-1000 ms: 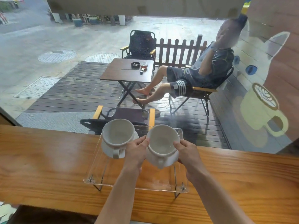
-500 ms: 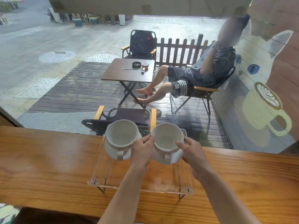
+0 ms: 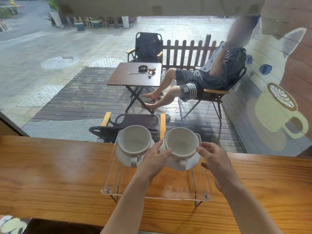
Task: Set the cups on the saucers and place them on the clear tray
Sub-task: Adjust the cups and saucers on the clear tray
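Second round white ceramic cup [image 3: 182, 146] now resting on its white saucer [image 3: 183, 162] at the far right of the clear acrylic tray [image 3: 157, 191]; a second ago the pair was tilted and held above the tray surface, so the set-down appears complete. The left hand [image 3: 154, 159] keeps fingertips against the cup's left wall, fingers loosely curled; the right hand [image 3: 214, 159] is half open, fingertips just beside the cup's right rim, contact too slight to confirm a grip. The first white cup [image 3: 134, 141] sits upright on its own saucer [image 3: 126, 157] at the far left of the tray, handle toward the viewer. With both sets aboard, the task looks nearly finished; only release remains.

Margins: the two saucers lie just beside each other, and the right saucer lies near the tray's right edge. The tray stands on thin wire legs on the wooden tabletop [image 3: 50, 174], its far edge close to the window glass. The near half of the tray is free for withdrawing the hands.
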`<action>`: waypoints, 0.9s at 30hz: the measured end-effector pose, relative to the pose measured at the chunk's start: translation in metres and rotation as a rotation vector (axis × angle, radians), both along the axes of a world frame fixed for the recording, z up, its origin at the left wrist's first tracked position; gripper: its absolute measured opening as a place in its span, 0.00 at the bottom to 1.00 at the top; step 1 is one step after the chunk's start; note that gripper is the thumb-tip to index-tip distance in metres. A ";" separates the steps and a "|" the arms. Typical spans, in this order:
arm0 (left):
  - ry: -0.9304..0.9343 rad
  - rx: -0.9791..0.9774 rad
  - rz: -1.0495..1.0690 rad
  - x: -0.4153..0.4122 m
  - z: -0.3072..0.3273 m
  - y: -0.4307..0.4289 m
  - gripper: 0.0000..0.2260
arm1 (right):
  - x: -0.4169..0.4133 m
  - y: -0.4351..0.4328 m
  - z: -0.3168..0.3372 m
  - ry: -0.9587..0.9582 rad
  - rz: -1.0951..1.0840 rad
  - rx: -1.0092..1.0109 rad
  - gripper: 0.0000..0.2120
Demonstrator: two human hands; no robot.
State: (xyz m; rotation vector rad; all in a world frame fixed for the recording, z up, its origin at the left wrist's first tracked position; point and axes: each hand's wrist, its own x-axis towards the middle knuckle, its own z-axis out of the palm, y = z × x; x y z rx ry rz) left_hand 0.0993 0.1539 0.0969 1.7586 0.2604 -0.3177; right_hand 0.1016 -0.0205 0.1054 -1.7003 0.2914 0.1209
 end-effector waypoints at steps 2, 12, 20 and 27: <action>-0.009 0.104 -0.060 -0.004 0.008 0.010 0.23 | -0.007 0.003 0.006 -0.077 -0.040 0.007 0.13; -0.096 0.562 -0.442 -0.038 0.055 0.088 0.23 | -0.028 0.057 0.008 -0.216 0.108 0.032 0.08; 0.111 0.671 -0.263 -0.033 0.023 0.169 0.23 | -0.028 0.098 -0.033 -0.082 0.275 -0.097 0.15; 0.213 0.809 -0.050 -0.010 -0.073 0.188 0.23 | -0.024 0.106 -0.053 0.008 0.311 -0.151 0.18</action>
